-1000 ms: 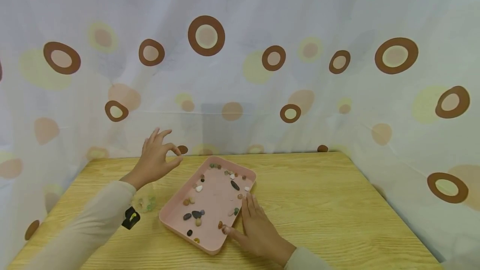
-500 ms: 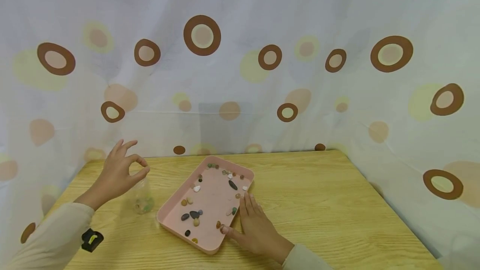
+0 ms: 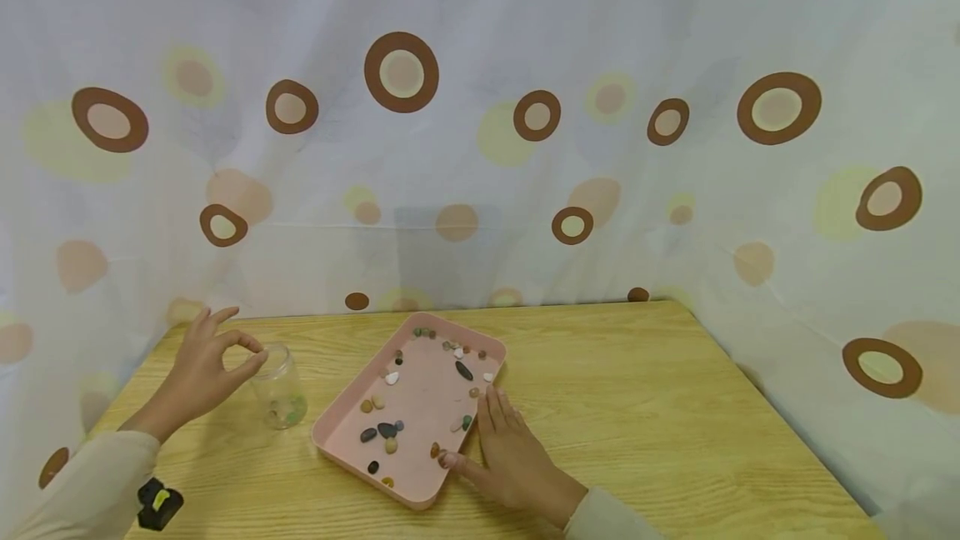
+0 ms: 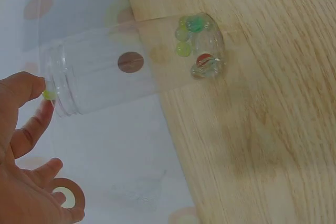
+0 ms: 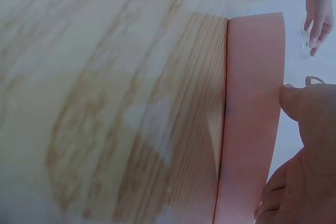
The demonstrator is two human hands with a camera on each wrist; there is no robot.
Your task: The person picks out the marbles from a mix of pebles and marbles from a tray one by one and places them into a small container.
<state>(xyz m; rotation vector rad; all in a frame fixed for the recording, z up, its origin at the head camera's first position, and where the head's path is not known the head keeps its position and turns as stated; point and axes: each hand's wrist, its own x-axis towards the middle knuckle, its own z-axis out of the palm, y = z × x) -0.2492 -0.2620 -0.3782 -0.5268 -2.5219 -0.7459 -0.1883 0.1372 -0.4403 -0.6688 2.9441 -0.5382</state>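
My left hand (image 3: 201, 373) pinches a small yellow-green glass marble (image 4: 49, 94) between thumb and index finger, with the other fingers spread. It holds the marble right at the mouth of a clear jar (image 3: 280, 390), which stands upright on the left of the table. Green, yellow-green and reddish marbles (image 4: 195, 23) lie at the jar's bottom. On the other side, my right hand (image 3: 517, 461) rests against the right edge of a pink tray (image 3: 431, 394), fingers straight along the outside and thumb at the rim. Dark, white, tan and green stones lie scattered inside the tray.
The wooden table (image 3: 622, 415) reaches back to a pale curtain (image 3: 465, 157) printed with brown rings and dots, which also hangs along both sides. A black wrist strap piece (image 3: 159, 505) shows under the left sleeve.
My left hand has moved left and down, from above the tray's left side to the jar's mouth. The jar now shows more fully. My right hand stays at the tray.
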